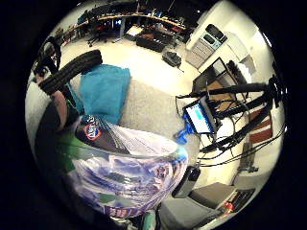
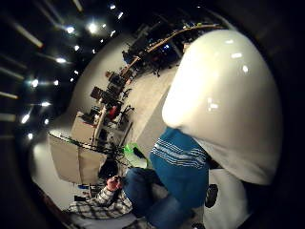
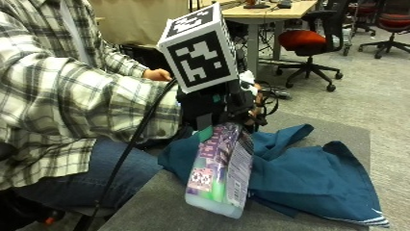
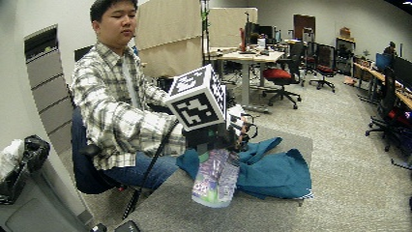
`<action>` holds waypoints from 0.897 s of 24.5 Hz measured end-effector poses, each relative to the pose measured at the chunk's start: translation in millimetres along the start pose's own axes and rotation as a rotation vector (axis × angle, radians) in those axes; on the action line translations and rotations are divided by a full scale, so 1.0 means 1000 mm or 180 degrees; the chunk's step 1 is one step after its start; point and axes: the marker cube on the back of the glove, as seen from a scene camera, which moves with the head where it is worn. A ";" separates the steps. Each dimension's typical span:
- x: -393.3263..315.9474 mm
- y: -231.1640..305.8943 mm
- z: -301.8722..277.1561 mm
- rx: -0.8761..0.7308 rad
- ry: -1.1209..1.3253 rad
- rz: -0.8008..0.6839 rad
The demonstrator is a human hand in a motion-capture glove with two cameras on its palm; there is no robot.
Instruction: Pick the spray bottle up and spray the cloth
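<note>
1. Spray bottle [image 3: 221, 168] hangs in the air above the grey table [image 3: 160, 204], its base just over the table's near edge; your gloved right hand [image 3: 221, 108] has it by the neck, right under the white spray head [image 2: 224, 95].
2. Your grip is wrapped round that neck, fingers curled about it, so the bottle is carried and not resting on anything.
3. Teal cloth [image 3: 307, 173] lies crumpled on the table just beside the bottle, on the side away from you, with folds bunched up near your hand.
4. Judging by the pale liquid showing in the lower part of the bottle, expect some weight low down, so it will want to swing from the neck if you turn it quickly.
5. Its body is stiff plastic under a glossy printed sleeve, which looks slippery; the neck below the head is likely the better place to hold, and it puts a finger near the trigger.
6. Whether a finger sits on the trigger cannot be told from these views.
7. Which way the nozzle faces cannot be told either; make sure it points at the cloth before you squeeze, and keep the bottle near upright so it can draw liquid.
8. Being soft and light, the cloth may shift or take the spray unevenly across its folds.
</note>
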 end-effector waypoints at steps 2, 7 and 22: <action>-0.007 0.001 0.001 -0.0058 0.0145 -0.0075; -0.023 0.004 0.009 -0.0212 0.0546 -0.0255; -0.090 0.021 0.038 -0.0722 0.1593 -0.1174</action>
